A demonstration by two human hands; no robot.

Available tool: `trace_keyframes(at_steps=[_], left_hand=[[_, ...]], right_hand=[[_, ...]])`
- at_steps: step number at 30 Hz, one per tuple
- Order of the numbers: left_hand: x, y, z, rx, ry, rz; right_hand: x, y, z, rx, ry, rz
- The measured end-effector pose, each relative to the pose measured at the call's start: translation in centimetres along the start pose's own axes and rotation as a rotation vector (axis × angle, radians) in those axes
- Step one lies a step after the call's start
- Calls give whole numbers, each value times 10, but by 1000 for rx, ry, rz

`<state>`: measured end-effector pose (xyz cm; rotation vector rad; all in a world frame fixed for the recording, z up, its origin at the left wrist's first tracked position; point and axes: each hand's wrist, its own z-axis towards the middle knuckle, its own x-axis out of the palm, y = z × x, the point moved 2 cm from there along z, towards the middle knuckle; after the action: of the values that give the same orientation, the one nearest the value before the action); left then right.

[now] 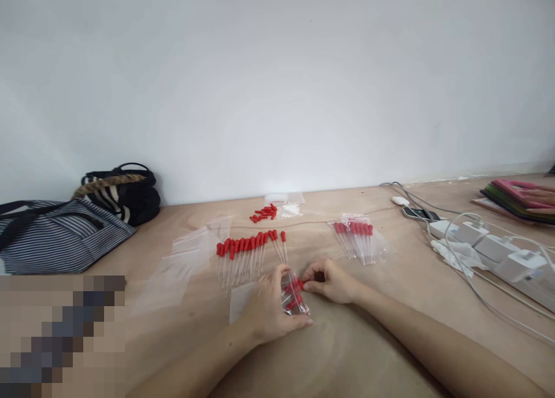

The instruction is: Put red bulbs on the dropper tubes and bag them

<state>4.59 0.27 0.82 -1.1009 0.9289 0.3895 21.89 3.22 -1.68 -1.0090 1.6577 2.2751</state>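
Observation:
Near the front centre of the wooden table (347, 352), my left hand (273, 305) holds a clear plastic bag (299, 309) between thumb and fingers. Glass droppers with red bulbs (295, 300) lie inside the bag. At the bag's right edge, my right hand (332, 279) pinches a red bulb (302, 284). A row of red-bulbed droppers (243, 246) lies just beyond my left hand. Loose red bulbs (264, 213) sit farther back beside clear glass tubes (289, 209). Bagged droppers (361, 230) rest behind my right hand.
Empty clear bags (177, 265) are spread at the left, near a striped bag (73, 236) and a black bag (134, 199). A power strip with white chargers (498, 250), cables and a phone (420, 214) occupy the right. Coloured folders (520, 199) lie at the far right.

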Motion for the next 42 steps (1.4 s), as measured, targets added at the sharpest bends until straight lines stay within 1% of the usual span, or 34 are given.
trace_keyframes(at_steps=[4, 6, 8, 9, 11, 13, 15, 18, 20, 24, 26, 28, 32, 35, 38, 40, 42], left_hand=[[1, -1, 1, 22, 13, -13], [2, -2, 1, 26, 26, -7], [1, -2, 1, 13, 28, 0], [1, -2, 1, 2, 24, 1], [0, -1, 0, -19, 17, -1], [0, 0, 0, -23, 13, -7], [1, 1, 0, -15, 15, -9], [2, 1, 1, 4, 22, -12], [2, 1, 2, 11, 23, -14], [-4, 5, -1, 66, 36, 14], [-7, 11, -8, 104, 56, 39], [-11, 19, -16, 111, 62, 55], [-13, 29, -30, 75, 47, 21], [-11, 28, -31, 79, 63, -22], [-11, 24, -29, 90, 82, -50], [-13, 23, -28, 89, 87, -51], [-14, 22, -28, 98, 98, -48]], right_hand=[[18, 17, 1, -116, -42, 11], [23, 21, 1, -120, -83, 9], [21, 18, 2, -58, -122, 26], [18, 15, 3, -28, -119, 45], [11, 9, 4, -15, -46, 91], [5, 5, 4, -59, 45, 104], [3, 5, 4, -109, 75, 64], [8, 9, 5, -165, 58, -50], [13, 12, 5, -163, 34, -109], [12, 10, 4, -45, -46, -123], [9, 8, 4, -3, -51, -128], [7, 8, 3, 6, -31, -161], [9, 17, 3, -32, 45, -242], [13, 25, 1, -88, 94, -318], [15, 24, 1, -149, 131, -390], [12, 18, 5, -147, 97, -375], [5, 9, 14, -102, 0, -314]])
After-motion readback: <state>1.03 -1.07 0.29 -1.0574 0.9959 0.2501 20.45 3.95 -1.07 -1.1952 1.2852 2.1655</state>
